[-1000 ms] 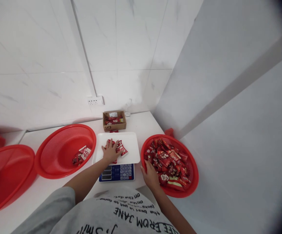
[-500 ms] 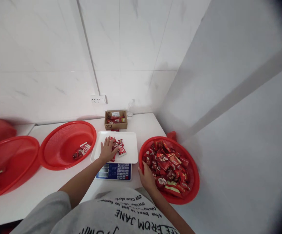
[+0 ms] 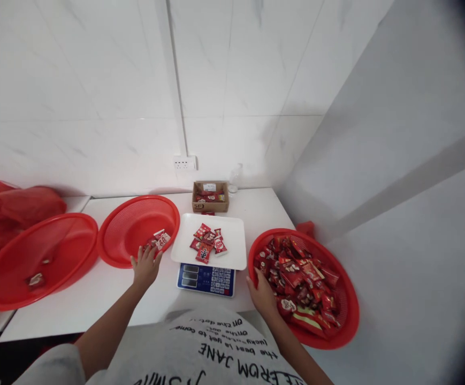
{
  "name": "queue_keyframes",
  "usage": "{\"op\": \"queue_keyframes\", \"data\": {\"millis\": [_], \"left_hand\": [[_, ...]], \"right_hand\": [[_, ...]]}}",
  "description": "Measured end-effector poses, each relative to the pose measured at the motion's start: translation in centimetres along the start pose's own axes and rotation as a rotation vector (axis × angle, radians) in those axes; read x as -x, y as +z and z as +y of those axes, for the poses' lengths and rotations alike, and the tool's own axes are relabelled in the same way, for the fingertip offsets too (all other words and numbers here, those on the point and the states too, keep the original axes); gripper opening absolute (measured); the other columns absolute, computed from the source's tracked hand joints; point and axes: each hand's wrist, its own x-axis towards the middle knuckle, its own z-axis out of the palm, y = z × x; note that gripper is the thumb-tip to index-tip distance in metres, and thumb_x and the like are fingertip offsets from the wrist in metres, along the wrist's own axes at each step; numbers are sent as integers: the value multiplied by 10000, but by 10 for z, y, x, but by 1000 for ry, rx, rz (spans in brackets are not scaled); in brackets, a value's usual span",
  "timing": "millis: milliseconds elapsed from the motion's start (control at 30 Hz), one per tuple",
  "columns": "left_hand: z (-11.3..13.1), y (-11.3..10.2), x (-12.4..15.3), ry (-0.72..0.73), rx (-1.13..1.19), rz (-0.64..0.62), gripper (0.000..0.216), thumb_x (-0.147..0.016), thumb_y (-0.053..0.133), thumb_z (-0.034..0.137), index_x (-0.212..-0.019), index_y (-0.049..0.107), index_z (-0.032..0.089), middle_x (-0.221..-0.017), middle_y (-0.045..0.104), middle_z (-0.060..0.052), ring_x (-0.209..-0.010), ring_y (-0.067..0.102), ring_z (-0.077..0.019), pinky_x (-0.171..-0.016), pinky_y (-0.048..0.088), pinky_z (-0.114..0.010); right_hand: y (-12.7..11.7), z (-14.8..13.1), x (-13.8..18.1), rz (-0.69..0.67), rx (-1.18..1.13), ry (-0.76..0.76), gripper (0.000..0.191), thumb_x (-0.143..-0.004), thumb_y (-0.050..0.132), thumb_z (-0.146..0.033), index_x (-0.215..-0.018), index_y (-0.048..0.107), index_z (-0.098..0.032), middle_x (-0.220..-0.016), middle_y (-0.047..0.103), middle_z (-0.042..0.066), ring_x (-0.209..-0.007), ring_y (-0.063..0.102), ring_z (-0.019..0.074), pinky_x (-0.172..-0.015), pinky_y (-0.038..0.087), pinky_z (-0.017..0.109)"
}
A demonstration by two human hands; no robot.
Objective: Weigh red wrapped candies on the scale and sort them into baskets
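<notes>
My left hand (image 3: 145, 266) is at the front rim of a red plastic basket (image 3: 120, 227), fingers spread and holding nothing I can see. Its fingertips come close to a few red and white snack packets (image 3: 161, 240) in that basket. With my right hand (image 3: 263, 294) I grip the left rim of another red basket (image 3: 342, 338), heaped with red snack packets (image 3: 296, 275). Between my hands, several small red packets (image 3: 209, 241) lie in a loose group on the white tray (image 3: 234, 251) of a digital scale (image 3: 206, 279).
A small cardboard box (image 3: 210, 207) with red packets stands behind the tray, beside a clear bottle (image 3: 235, 178). Farther left, one more red basket (image 3: 69, 278) holds a couple of packets, with red plastic bags (image 3: 23, 206) behind it. A grey wall closes the right side.
My left hand has left the packets on the tray and moved left to the middle basket's rim. My right hand stays on its basket. The view has shifted left.
</notes>
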Motion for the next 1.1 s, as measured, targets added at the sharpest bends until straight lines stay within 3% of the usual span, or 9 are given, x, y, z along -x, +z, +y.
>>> {"op": "queue_keyframes", "data": {"millis": [267,433,567,733,1100], "left_hand": [[-50,-8,-18,193,-177,23,384,-927,342,343,-1137,649,252,-1295,584,-68,-1367,271,-320,-1087,136,-585],[-84,-29,-38,233,-288,-41,371,-917,355,321,-1142,644,267,-1312,561,-72,-1372,247,-328,-1068,154,-603],[-107,-44,-55,167,-319,-31,409,-928,306,292,-1220,589,254,-1399,457,-116,-1389,186,-343,-1041,169,-645],[-130,-57,-76,-7,-242,25,463,-927,270,388,-1164,603,171,-1506,247,-192,-1399,140,-372,-1035,170,-656],[-154,-72,-92,-104,-120,-3,524,-929,212,426,-1275,514,175,-1528,165,-202,-1399,147,-377,-1047,150,-637]], "right_hand": [[-3,-10,5,12,135,47,546,-869,369,-406,-1304,475,-93,-1329,534,160,-1211,507,263,-989,386,360],[-6,-20,9,2,237,83,555,-887,344,-407,-1314,458,-70,-1327,528,180,-1216,499,267,-1001,370,369],[-7,-27,11,6,288,113,556,-899,325,-402,-1318,449,-58,-1324,526,194,-1203,510,273,-985,379,368],[-6,-29,11,26,332,122,533,-903,321,-408,-1300,472,-86,-1300,545,191,-1177,526,288,-934,411,387],[-2,-28,10,11,367,168,551,-908,301,-421,-1326,446,-91,-1342,513,181,-1225,491,285,-964,397,391]]}}
